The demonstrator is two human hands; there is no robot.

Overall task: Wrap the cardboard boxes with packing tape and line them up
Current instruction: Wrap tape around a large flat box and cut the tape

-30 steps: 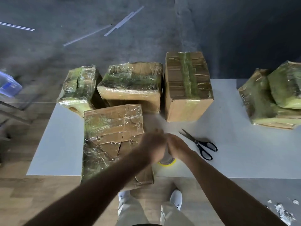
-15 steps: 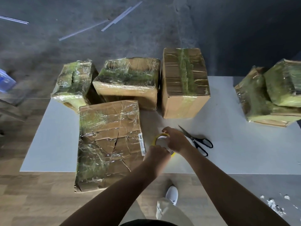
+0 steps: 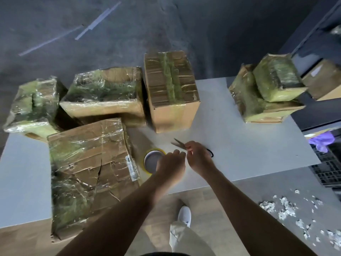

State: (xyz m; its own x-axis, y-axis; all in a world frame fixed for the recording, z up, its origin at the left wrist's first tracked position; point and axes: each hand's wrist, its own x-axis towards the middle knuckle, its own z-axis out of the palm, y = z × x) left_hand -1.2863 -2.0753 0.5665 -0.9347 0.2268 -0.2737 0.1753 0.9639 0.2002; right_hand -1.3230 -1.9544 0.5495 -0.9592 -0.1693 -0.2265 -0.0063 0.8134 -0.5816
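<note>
A yellow-edged packing tape roll [image 3: 149, 160] lies flat on the white table [image 3: 239, 145]. My left hand [image 3: 171, 164] covers its right rim with curled fingers and seems to grip it. My right hand [image 3: 198, 157] grips the black-handled scissors [image 3: 177, 142], blades pointing left just above the table. A large tape-wrapped cardboard box [image 3: 86, 172] lies beside the roll and overhangs the near edge. Three wrapped boxes stand in a row behind: a small one [image 3: 33, 106], a wide one [image 3: 105, 97] and a tall one [image 3: 169, 89].
Two more wrapped boxes are stacked at the table's right end, the upper [image 3: 276, 78] on the lower [image 3: 258, 109]. Past that end are a plain carton [image 3: 323, 82], a purple cloth [image 3: 322, 143] and a black crate [image 3: 330, 170]. Paper scraps [image 3: 286, 209] litter the floor.
My right hand left the tape roll, moved right and picked up the scissors from the table. My left hand moved forward onto the roll's right side.
</note>
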